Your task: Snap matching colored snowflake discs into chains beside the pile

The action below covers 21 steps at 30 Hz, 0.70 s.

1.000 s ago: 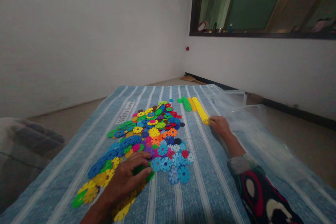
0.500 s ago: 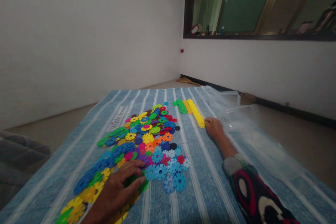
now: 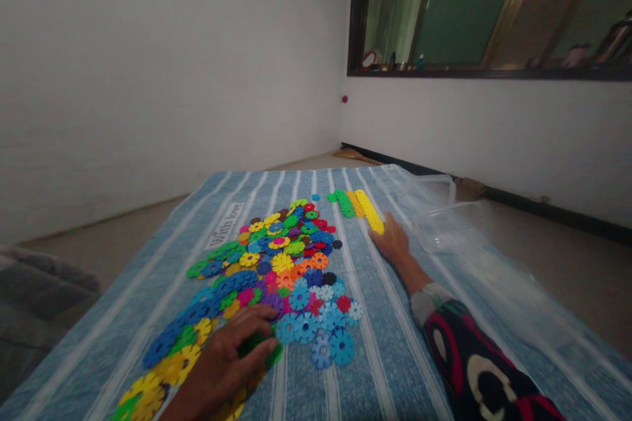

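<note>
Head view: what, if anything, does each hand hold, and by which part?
The right hand spans the near end of the yellow notched-disc row; the left hand lies over a green disc. Whether either grips cannot be told.

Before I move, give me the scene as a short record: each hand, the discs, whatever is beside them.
left hand: over the near part of the loose discs, green showing by the thumb; grip unclear
right hand: at the near end of the yellow row
rows: yellow, orange, green, side by side
loose discs: mixed colors, overlapping, left of the rows
far right: clear plastic containers
surface: blue cloth with white stripes
</note>
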Available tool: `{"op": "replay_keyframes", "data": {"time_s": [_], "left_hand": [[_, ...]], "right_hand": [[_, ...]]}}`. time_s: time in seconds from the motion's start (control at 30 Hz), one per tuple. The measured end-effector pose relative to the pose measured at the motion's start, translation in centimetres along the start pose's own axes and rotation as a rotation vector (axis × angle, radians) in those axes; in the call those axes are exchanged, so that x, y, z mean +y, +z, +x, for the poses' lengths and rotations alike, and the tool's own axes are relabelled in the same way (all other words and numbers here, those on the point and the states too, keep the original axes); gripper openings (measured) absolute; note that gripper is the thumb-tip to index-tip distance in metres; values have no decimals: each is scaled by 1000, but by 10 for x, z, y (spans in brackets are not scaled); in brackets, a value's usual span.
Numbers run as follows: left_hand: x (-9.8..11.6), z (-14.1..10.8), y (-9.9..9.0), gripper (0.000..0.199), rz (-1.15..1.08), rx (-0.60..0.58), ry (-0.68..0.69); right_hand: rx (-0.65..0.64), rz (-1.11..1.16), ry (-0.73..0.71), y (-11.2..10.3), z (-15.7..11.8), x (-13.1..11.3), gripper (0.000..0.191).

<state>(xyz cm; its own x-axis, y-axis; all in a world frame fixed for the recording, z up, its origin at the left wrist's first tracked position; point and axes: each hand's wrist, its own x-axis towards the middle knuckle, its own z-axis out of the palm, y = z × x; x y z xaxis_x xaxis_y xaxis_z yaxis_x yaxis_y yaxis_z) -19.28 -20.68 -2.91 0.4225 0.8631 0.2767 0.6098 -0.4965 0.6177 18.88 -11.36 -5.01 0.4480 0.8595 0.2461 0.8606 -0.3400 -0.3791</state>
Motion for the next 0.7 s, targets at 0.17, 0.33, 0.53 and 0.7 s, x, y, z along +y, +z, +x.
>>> {"op": "replay_keyframes", "data": {"time_s": [0.17, 0.33, 0.53, 0.7], "left_hand": [[-8, 1, -1, 27, 54, -74, 76], [-13, 1, -1, 27, 65, -94, 69], [-12, 2, 1, 28, 50, -84, 64], [-11, 3, 0, 25, 44, -88, 68]], "right_hand": [[-3, -35, -18, 2, -1, 3, 68], [6, -56, -39, 3, -1, 3, 61], [15, 40, -33, 1, -4, 10, 67], [6, 79, -10, -2, -14, 18, 77]]}}
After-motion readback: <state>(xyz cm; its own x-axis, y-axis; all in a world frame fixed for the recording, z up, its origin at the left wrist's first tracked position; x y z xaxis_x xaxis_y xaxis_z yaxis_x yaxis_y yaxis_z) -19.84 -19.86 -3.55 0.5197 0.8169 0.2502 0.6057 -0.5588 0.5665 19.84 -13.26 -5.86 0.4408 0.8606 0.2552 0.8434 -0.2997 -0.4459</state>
